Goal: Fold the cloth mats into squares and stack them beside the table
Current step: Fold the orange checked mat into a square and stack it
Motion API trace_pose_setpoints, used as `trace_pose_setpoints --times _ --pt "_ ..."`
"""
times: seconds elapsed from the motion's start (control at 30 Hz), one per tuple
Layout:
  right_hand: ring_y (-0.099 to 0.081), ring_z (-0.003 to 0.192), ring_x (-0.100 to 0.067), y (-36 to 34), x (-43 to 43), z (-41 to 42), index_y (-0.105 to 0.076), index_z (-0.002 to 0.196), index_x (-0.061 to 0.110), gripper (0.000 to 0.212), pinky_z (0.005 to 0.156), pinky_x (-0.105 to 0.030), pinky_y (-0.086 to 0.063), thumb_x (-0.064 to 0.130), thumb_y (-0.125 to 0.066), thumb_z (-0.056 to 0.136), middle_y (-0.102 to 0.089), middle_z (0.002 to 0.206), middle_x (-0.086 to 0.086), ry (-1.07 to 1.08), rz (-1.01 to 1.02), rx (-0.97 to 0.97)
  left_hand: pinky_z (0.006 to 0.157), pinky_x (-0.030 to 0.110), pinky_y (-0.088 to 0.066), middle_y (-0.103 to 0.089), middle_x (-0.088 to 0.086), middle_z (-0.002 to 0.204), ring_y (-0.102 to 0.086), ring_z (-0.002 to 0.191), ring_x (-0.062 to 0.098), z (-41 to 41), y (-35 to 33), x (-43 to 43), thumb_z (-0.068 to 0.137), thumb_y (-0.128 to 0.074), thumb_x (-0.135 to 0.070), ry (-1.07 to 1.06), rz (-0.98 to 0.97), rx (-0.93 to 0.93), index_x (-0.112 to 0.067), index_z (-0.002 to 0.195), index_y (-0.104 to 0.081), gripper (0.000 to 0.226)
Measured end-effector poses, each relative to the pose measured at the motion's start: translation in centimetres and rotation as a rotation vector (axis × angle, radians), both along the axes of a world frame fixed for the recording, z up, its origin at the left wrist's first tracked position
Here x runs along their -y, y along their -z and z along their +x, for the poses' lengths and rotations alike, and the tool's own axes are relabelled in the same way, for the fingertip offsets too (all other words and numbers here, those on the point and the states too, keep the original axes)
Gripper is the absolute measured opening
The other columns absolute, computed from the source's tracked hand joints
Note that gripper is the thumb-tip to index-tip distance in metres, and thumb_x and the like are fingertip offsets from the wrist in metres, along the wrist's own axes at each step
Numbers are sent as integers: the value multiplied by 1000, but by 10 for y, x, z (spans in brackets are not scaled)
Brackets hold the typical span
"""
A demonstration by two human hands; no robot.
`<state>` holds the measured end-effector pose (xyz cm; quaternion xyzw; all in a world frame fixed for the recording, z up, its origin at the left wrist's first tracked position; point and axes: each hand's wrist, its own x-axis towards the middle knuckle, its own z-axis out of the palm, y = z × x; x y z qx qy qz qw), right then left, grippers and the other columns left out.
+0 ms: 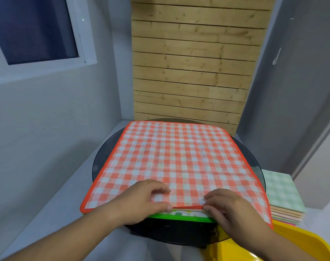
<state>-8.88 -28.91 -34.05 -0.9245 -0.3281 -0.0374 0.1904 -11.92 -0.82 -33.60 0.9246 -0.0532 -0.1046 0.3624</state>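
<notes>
Head view, the only one we have. Orange mat (175, 159) lies flat and unfolded on the round dark bench (102, 157), mid-frame, covering most of it. Left hand (141, 200) and right hand (230, 210) sit close together at the mat's near hem, lower centre. Fingers (160, 188) of both are curled and pinching that hem. We read this as the start of the first fold: the near edge is gripped and there's no crease yet.

Done: a stack (282, 189) of folded squares at the right of frame, beside the bench and lower than it, green check on top, several coloured layers below.

Left: fold the orange mat, then the green mat (181, 216) whose hem peeks out under it between the hands, then put both on the stack.

Hard to make out:
- How many mats lie under the orange one; we only see that green strip.
- The stack's bottom layers are cut off by a yellow thing (285, 243) at lower right, so no count. We can't tell what that thing is.
- What the stack rests on is unclear.
- The right thumb is hidden, so its grip is judged from the curled fingers alone.
</notes>
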Motion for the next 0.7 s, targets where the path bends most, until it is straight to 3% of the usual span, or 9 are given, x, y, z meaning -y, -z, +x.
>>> trace_pose_setpoints --times 0.17,0.3,0.5,0.7 --pt "-47 102 11 1 5 -3 -67 115 39 31 84 1 -34 50 -46 96 -56 117 31 15 -36 -14 109 26 -45 -59 -28 121 -54 118 -4 4 1 -3 80 -79 -53 17 -29 -11 -42 107 -70 30" --pt "-50 102 10 0 9 -1 -67 115 38 28 82 3 -34 46 -48 97 -57 116 31 61 -32 -9 101 12 -39 -59 -28 120 -52 118 -5 5 -2 -4 82 -80 -46 43 -48 -20 -38 96 -76 17" --pt "-50 97 11 -4 21 -5 -69 110 37 25 80 -1 -38 45 -51 95 -61 112 28 88 -37 1 111 25 -38 -55 -28 128 -47 123 -5 4 -3 -5 85 -78 -44 41 -60 -40 -38 91 -80 9" --pt "-48 118 10 7 40 -18 -65 120 42 29 95 3 -25 43 -55 93 -52 127 33 74 -119 14 106 23 -43 -50 -31 128 -49 121 -3 -1 0 -3 83 -79 -44 58 -37 -24 -35 89 -80 10"
